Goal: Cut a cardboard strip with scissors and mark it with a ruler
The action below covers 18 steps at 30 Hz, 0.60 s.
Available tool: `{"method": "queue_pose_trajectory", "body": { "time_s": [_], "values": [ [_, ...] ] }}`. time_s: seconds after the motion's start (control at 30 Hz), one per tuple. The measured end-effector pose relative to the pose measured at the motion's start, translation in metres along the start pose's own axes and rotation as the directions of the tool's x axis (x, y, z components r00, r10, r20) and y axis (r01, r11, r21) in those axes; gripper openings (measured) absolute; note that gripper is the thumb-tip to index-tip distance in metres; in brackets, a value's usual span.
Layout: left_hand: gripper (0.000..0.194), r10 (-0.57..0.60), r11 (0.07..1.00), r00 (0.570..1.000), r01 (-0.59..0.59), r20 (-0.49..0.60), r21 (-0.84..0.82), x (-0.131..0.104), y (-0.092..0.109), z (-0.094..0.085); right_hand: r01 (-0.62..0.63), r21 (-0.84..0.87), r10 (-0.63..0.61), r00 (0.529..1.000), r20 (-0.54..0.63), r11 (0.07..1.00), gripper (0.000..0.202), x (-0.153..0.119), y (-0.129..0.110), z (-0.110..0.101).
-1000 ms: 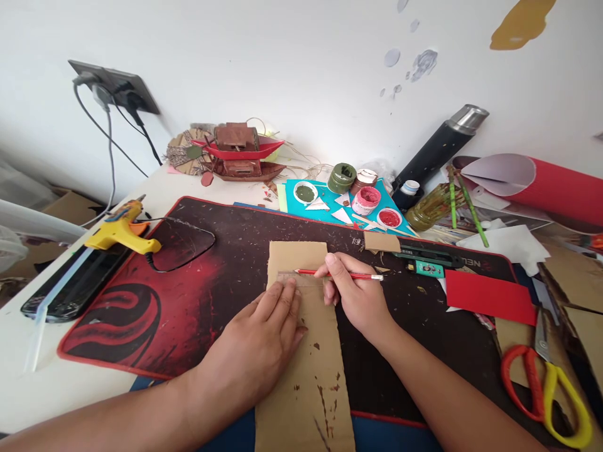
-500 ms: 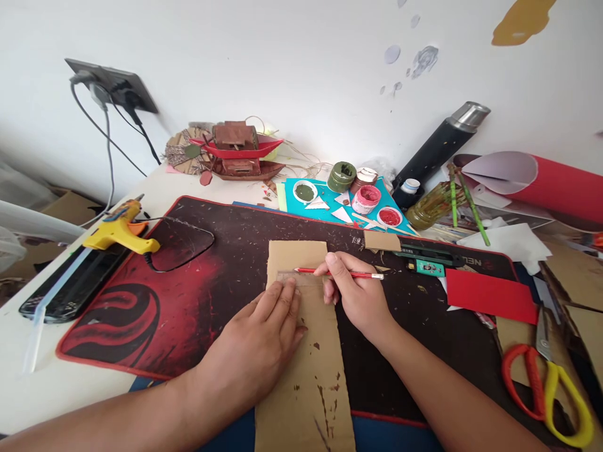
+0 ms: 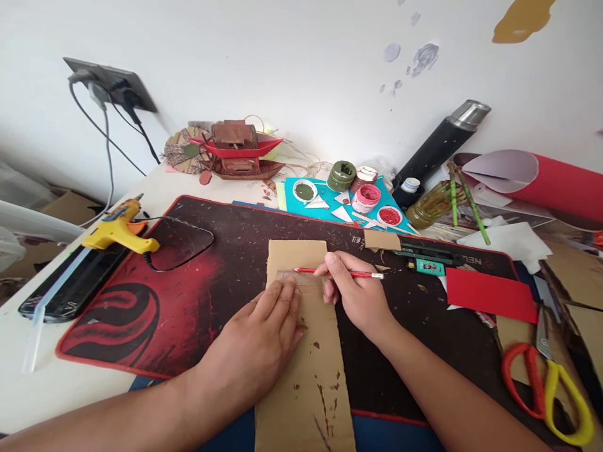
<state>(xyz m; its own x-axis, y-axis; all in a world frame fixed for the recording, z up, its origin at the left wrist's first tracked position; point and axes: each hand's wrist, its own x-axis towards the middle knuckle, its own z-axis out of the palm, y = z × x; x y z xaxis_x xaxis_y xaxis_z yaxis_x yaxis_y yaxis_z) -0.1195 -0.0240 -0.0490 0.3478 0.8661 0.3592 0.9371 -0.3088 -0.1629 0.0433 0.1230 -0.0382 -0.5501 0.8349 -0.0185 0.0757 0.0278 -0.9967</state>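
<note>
A long strip of brown cardboard (image 3: 308,376) runs away from me across the dark mat, with dark brown stains on its near part. A clear ruler (image 3: 306,277) lies across it near the far end. My left hand (image 3: 264,339) rests flat on the cardboard, fingertips pressing the ruler's near edge. In my right hand (image 3: 355,292) a red pencil (image 3: 360,274) with a white end is pinched. Its tip points left, just above the ruler's far edge; whether it touches the cardboard I cannot tell. The right hand's lower fingers are over the cardboard's right edge.
A yellow glue gun (image 3: 120,235) lies at left on a black case (image 3: 61,295). Model boats (image 3: 238,150) stand at the back, beside paint jars (image 3: 342,176) on blue paper. At right are red card (image 3: 490,294), scissors (image 3: 544,376), a brush jar (image 3: 431,204) and a black flask (image 3: 433,147).
</note>
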Motion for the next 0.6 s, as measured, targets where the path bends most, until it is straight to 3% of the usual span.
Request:
{"method": "queue_pose_trajectory", "body": {
  "time_s": [0.6],
  "values": [
    [0.039, 0.000, 1.000, 1.000, 0.000, 0.012, 0.018, -0.0009, 0.0001, 0.0023, -0.010, -0.027, 0.010, 1.000, -0.004, 1.000, 0.054, -0.0002, 0.0003, 0.0008]
  ]
}}
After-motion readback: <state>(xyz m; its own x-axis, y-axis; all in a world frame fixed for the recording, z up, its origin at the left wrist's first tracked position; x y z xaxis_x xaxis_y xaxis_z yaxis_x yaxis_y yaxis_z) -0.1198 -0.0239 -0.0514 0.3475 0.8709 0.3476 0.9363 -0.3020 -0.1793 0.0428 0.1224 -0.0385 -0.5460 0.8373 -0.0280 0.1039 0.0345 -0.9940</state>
